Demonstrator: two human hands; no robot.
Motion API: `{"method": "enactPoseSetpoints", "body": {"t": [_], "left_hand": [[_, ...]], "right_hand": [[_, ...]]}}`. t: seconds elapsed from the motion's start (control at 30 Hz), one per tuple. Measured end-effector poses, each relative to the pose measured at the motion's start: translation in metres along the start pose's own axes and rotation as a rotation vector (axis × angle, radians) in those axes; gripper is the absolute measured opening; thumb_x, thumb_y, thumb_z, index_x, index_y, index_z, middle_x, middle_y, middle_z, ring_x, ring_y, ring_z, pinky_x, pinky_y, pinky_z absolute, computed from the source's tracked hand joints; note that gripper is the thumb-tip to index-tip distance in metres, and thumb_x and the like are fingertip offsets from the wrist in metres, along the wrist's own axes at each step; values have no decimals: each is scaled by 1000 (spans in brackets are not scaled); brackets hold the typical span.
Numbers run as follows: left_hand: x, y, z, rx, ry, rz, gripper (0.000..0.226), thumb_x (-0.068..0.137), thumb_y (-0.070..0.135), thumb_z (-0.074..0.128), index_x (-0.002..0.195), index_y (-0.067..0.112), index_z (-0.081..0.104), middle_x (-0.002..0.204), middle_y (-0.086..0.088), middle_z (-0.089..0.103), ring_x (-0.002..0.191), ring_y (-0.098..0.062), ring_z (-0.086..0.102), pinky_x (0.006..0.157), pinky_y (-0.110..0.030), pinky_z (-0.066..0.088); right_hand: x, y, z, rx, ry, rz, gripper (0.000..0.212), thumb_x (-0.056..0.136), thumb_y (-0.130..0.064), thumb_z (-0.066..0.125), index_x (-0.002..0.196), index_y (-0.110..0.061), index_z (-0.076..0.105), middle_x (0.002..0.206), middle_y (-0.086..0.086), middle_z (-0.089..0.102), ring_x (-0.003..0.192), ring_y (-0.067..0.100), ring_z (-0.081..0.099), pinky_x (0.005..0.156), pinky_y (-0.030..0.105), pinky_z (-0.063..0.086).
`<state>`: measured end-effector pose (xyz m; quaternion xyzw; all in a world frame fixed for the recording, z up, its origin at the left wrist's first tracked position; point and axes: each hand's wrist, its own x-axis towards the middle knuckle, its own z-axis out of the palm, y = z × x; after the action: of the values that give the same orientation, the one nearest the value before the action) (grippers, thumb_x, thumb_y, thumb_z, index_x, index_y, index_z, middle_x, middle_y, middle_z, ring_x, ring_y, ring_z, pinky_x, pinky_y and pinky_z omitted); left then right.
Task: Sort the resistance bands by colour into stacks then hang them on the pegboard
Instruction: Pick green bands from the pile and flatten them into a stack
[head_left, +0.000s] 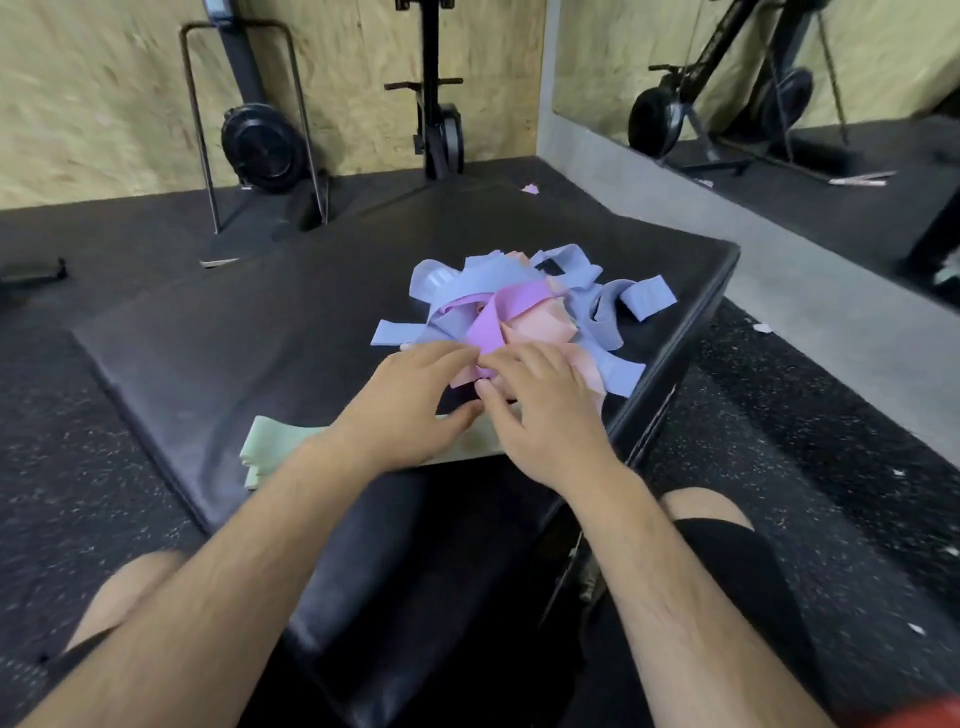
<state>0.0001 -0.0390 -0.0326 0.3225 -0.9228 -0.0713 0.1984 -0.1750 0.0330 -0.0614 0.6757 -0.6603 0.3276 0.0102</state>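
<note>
I see the pile of bands (519, 306) on the black mat (249, 322). The strips are tangled and point every way. The green stack (270, 441) lies flat at the near edge, long side left to right, partly under my left arm. My left hand (410, 400) and right hand (545, 415) rest on the pile's near side. I cannot tell if they grip anything.
</note>
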Motion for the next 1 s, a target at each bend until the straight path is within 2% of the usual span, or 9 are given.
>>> {"method": "enactPoseSetpoints", "body": {"t": [0.1,0.2,0.3,0.4,0.47,0.6,0.77,0.9,1.0], "left_hand": [[31,18,14,-95,-10,-6,48,97,34,64,142,22,55,139,9,59,128,-11,51,105,-34,43],[64,34,27,-103,-51,-7,44,97,22,60,141,18,56,140,2,58,130,-18,50,107,-38,42],[98,44,37,-9,-98,48,36,94,18,46,122,11,67,123,-5,66,117,-26,55,99,-44,45],[128,47,47,110,-138,21,31,97,22,40,108,17,69,117,1,65,113,-23,54,91,-39,45],[141,45,54,151,-155,-23,27,98,23,44,112,20,67,123,3,62,117,-24,53,86,-35,40],[148,35,64,215,-163,-32,35,93,24,51,126,23,64,135,6,59,125,-23,50,100,-43,42],[147,17,66,219,-138,-28,38,93,24,55,131,20,62,136,4,57,123,-25,51,102,-42,41],[142,16,62,188,-131,-23,36,96,18,54,131,16,62,138,1,55,124,-27,49,102,-40,41],[139,19,59,185,-137,-25,37,97,17,51,132,15,61,140,1,53,124,-25,49,100,-39,41]], "right_hand": [[3,24,-10,-8,101,67,32,105,-37,45,127,-27,66,128,-11,63,126,16,48,110,40,37],[8,50,-15,40,157,152,30,106,-28,47,127,-22,67,125,-8,67,124,19,50,109,39,39],[21,77,-15,37,145,259,33,104,-22,46,132,-24,65,129,-7,65,125,19,49,107,40,40],[41,99,-13,-3,61,313,34,100,-14,45,128,-19,64,132,-3,62,125,24,48,104,40,39],[55,110,-13,-35,11,321,35,98,-11,44,125,-16,66,142,-3,57,129,25,44,106,38,35],[70,117,-11,-24,-47,305,39,98,-12,43,129,-20,65,149,-12,53,133,20,36,102,32,24],[71,114,-6,-5,-96,233,45,100,-12,41,136,-26,63,154,-21,44,130,20,33,99,31,22],[70,114,-1,26,-95,224,37,101,-13,40,124,-26,66,137,-17,58,120,22,40,92,31,24],[73,111,-3,175,26,253,36,98,-8,41,112,-22,71,119,-11,67,113,21,50,94,35,40]]}}
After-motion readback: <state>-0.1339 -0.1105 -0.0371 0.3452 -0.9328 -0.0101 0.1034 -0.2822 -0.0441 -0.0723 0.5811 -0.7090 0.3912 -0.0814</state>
